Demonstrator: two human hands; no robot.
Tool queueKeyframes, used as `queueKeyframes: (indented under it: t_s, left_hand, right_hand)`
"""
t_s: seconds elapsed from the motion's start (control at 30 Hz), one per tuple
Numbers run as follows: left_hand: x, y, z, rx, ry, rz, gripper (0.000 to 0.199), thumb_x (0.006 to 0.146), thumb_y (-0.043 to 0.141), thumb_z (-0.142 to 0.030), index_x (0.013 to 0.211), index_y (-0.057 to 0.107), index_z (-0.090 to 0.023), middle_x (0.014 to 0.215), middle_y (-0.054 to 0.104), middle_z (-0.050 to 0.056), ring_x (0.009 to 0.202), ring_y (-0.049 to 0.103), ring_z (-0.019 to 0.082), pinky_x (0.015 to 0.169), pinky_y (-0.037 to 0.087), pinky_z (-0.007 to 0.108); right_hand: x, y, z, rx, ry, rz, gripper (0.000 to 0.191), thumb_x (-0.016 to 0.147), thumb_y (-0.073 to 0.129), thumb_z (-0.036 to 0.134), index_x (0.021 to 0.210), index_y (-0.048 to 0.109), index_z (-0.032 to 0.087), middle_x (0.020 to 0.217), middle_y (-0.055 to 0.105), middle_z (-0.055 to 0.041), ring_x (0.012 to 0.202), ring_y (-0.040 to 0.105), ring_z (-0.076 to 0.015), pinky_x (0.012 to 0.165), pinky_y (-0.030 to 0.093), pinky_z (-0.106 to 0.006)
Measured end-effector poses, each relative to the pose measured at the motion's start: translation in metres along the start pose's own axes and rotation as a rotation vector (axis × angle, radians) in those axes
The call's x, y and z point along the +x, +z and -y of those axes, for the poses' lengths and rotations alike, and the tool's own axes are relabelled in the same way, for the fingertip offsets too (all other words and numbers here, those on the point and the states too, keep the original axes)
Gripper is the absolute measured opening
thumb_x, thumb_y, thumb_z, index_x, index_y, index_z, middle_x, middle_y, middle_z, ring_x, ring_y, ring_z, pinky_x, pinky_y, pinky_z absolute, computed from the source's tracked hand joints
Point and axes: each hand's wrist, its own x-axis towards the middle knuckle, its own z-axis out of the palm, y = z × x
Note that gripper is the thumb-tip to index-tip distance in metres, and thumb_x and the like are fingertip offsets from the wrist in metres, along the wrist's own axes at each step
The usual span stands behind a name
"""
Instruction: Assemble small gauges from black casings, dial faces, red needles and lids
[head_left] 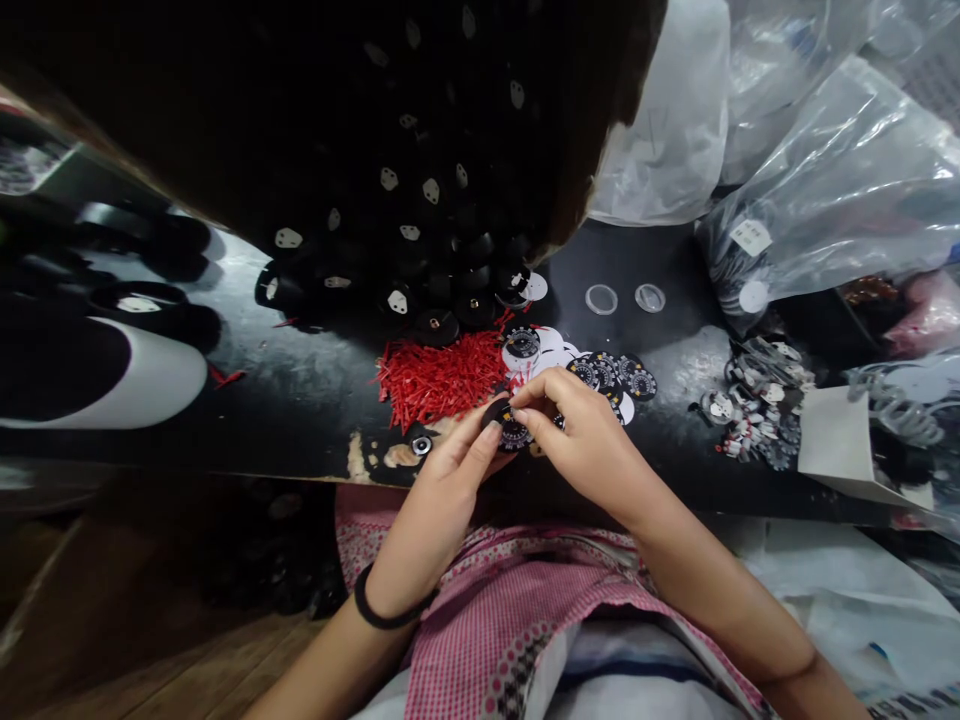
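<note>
My left hand (450, 465) grips the rim of a small black dial unit (516, 432), whose face carries white markings and a yellow patch. The fingertips of my right hand (577, 430) are pinched together over that face; whatever they hold is too small to make out. Just beyond my hands lies a heap of thin red pointers (442, 382). Loose black dial faces (606, 370) and white discs (553, 350) are spread to the right of the heap. A small ring-shaped part (421, 445) sits left of my left hand.
A large dark box (337, 90) of black round housings leans over the bench (285, 440). Two clear round covers (601, 299) lie at the back right. Plastic bags (847, 180), mixed small parts (772, 395) and a white carton (836, 435) crowd the right. A white cylinder (161, 375) stands left.
</note>
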Motion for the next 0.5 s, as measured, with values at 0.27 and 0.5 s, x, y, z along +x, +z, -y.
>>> queueKeyframes:
  t_s: [0.27, 0.5]
  left_hand:
    - [0.0, -0.001, 0.001, -0.081, -0.1, 0.042, 0.039, 0.08, 0.074, -0.045, 0.114, 0.073, -0.025, 0.126, 0.069, 0.006, 0.118, 0.063, 0.029, 0.096, 0.057, 0.041]
    - [-0.005, -0.009, 0.011, 0.028, -0.075, 0.066, 0.035, 0.08, 0.075, -0.033, 0.115, 0.071, -0.027, 0.126, 0.07, 0.003, 0.119, 0.063, 0.026, 0.103, 0.052, 0.039]
  right_hand:
    - [-0.002, -0.003, -0.003, -0.046, 0.081, -0.01, 0.006, 0.089, 0.055, 0.015, 0.091, 0.057, 0.021, 0.088, 0.06, -0.0003, 0.077, 0.055, -0.0143, 0.076, 0.045, -0.029]
    - [-0.017, -0.002, -0.009, 0.097, 0.163, 0.193, 0.031, 0.087, 0.052, 0.01, 0.116, 0.056, 0.019, 0.111, 0.063, -0.0055, 0.082, 0.059, -0.013, 0.079, 0.048, -0.03]
